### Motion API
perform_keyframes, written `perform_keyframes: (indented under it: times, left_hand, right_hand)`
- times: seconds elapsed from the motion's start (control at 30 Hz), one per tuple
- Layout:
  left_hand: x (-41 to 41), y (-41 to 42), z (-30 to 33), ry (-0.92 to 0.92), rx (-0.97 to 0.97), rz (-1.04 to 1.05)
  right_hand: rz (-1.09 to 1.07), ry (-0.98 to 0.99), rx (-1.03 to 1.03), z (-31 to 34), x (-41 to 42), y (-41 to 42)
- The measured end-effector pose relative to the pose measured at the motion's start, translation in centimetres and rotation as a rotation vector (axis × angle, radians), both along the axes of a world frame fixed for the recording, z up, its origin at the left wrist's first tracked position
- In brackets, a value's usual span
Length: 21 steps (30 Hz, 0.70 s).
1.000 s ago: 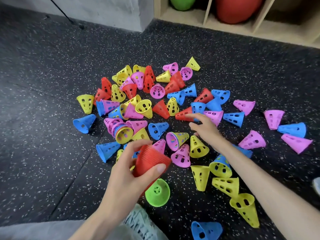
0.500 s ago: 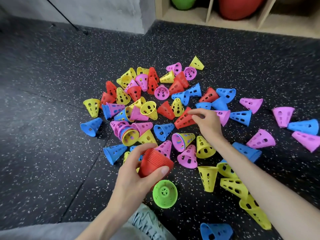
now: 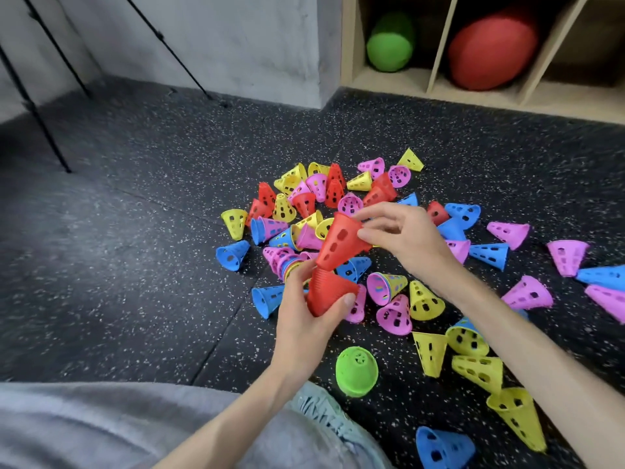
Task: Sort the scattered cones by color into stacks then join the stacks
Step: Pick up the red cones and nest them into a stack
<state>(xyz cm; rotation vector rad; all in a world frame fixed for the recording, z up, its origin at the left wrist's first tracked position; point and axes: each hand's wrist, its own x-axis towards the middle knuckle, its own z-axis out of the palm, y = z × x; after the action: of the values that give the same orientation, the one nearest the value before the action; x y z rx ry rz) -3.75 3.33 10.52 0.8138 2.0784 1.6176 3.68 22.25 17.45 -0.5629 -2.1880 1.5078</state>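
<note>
My left hand [image 3: 304, 319] grips a stack of red cones [image 3: 326, 292] in mid-air over the floor. My right hand [image 3: 402, 236] pinches a single red cone [image 3: 341, 242] by its wide end, its narrow tip touching the top of the stack. Below them several loose cones lie scattered on the dark speckled floor: yellow [image 3: 424, 301], pink [image 3: 394, 314], blue [image 3: 233, 253] and red [image 3: 306, 203]. A green stack [image 3: 356, 370] stands near my knee. A small mixed stack of pink and blue [image 3: 282, 260] lies left of my hands.
A wooden shelf unit [image 3: 436, 86] at the back right holds a green ball [image 3: 390, 42] and a red ball [image 3: 490, 50]. Black tripod legs [image 3: 37, 106] stand at the back left. My grey-clad leg [image 3: 101, 424] and shoe [image 3: 324, 414] fill the lower left.
My right hand picked a red cone off the floor and carried it back to the red stack in my left hand, which rose slightly. The camera tilted up.
</note>
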Motion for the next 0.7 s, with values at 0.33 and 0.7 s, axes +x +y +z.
perform_keyframes:
  times: [0.33, 0.7]
  left_hand:
    - [0.3, 0.3, 0.0, 0.020, 0.036, 0.008]
    - [0.6, 0.3, 0.1, 0.124, 0.017, -0.037]
  right_hand:
    - [0.017, -0.051, -0.007, -0.5, 2.2, -2.1]
    - [0.133, -0.062, -0.045, -2.7, 2.4, -2.7]
